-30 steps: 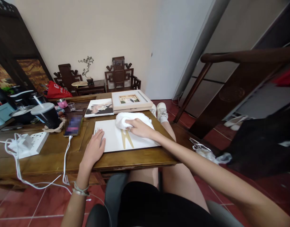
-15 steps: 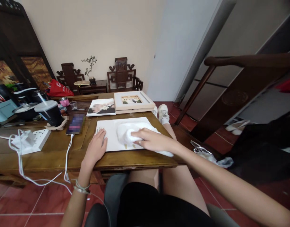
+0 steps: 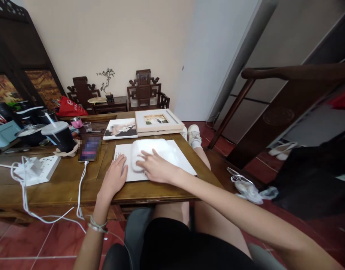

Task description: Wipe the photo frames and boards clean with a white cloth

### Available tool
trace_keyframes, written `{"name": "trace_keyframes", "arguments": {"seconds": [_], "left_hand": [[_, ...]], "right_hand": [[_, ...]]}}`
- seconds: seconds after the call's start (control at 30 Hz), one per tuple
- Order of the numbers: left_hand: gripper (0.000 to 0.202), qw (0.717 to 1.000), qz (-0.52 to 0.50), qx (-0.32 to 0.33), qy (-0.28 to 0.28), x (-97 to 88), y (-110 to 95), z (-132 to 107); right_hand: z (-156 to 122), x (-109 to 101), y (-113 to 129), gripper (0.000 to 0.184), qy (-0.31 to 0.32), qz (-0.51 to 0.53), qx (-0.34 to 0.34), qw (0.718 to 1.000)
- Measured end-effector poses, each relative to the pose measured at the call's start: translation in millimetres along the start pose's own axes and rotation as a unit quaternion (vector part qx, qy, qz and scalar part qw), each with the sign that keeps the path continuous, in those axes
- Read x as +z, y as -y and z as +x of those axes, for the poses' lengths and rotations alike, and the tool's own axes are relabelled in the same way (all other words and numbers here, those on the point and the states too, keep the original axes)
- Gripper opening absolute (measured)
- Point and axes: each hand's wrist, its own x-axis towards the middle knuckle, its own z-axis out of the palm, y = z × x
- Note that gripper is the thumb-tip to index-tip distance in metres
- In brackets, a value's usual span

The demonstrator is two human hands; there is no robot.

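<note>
White cloth [image 3: 150, 145] lies under a spread right hand [image 3: 157, 167] on a white board [image 3: 185, 159]

The white board lies flat on the wooden table [image 3: 163, 192], close to the edge nearest the seated person. The cloth, a thick folded pad, covers the middle of the board and part of its left half; the board's right part and a strip along its left side show bare. The right hand rests palm down on the cloth's near part, its fingers fanned wide and pressing on the fabric rather than gripping it. The left hand [image 3: 116, 176] lies over the board's left edge, flat and ungripping, its fingers close together and its thumb apart, touching the board. Bracelets [image 3: 97, 225] circle the left wrist.

Just beyond the board lie a photo panel [image 3: 124, 129] and, against its right side, a pale box [image 3: 158, 122] with a picture on top. To the left, a phone [image 3: 89, 149], blurred on its screen, has a white cable [image 3: 81, 183] plugged into its near end. A lidded dark cup [image 3: 60, 137] with a straw stands in a cardboard holder [image 3: 67, 150] beside the phone, and a white power strip [image 3: 50, 165] lies nearer the person.
</note>
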Motion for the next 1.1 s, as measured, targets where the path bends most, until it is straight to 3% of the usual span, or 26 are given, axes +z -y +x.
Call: {"name": "trace_keyframes", "arguments": {"seconds": [0.17,0.27,0.4,0.53,0.67,0.77,0.93,1.0,1.1], "left_hand": [[0.042,1.000,0.004,-0.001,0.000,0.3,-0.2,-0.1],[0.042,1.000,0.003,-0.004,-0.005,0.9,0.3,0.0],[0.042,1.000,-0.005,-0.004,-0.004,1.0,0.5,-0.2],[0.044,1.000,-0.010,-0.012,0.004,-0.3,-0.7,-0.5],[0.045,0.999,-0.045,-0.016,-0.007,-1.2,-0.4,0.2],[0.046,0.993,-0.101,-0.021,-0.058,-3.5,-0.2,0.9],[0.050,0.969,-0.181,-0.051,-0.158,-9.6,-3.8,0.7],[0.052,0.969,-0.185,-0.046,-0.159,-9.6,-4.9,0.5],[0.053,0.982,-0.153,-0.028,-0.111,-6.4,-4.3,0.7]], "right_hand": [[-45.3,-21.8,29.5,0.031,0.038,0.033,-0.076,0.996],[-49.8,-30.0,29.2,0.029,0.061,0.047,-0.076,0.994],[-24.9,-24.7,9.2,0.033,0.045,0.042,-0.047,0.997],[15.6,-10.4,-11.2,0.034,0.017,0.013,0.041,0.999],[42.1,3.6,-8.1,0.038,-0.006,0.002,0.067,0.998],[41.1,9.7,4.7,0.035,-0.010,0.005,0.030,0.999],[9.9,-1.6,16.6,0.029,0.005,0.057,-0.149,0.987],[-4.9,-12.8,15.7,0.024,0.025,0.089,-0.177,0.980],[-21.5,-28.1,6.8,0.021,0.062,0.121,-0.139,0.981]]}}
